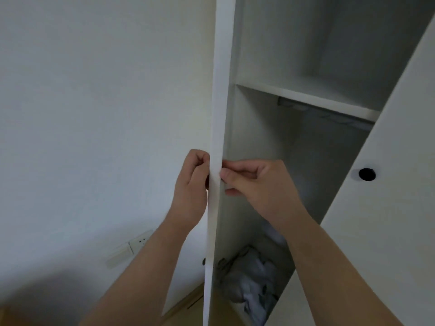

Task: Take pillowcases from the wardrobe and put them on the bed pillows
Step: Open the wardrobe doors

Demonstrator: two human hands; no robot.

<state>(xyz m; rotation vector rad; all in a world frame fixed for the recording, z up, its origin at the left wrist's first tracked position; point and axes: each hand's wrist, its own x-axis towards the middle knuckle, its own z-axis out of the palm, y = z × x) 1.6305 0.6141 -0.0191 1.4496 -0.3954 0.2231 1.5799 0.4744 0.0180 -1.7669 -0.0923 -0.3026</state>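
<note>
Hands (pixel 190 184) grip door (pixel 217 114); crumpled pale pillowcases (pixel 254 274) below.

We see the wardrobe (pixel 270 161) open, its left door (pixel 217 137) edge-on to us. Our left hand (pixel 191 184) curls round the outer side of that door edge, our right hand (pixel 254 184) pinches it from the inner side. A shelf (pixel 306 97) crosses the top with a rail just under it. Crumpled white and grey linen (pixel 251 278) lies at the bottom. The right door (pixel 388 208) bears a round black knob (pixel 366 174).

Left fingertips (pixel 205 171) behind door edge (pixel 217 137)
</note>
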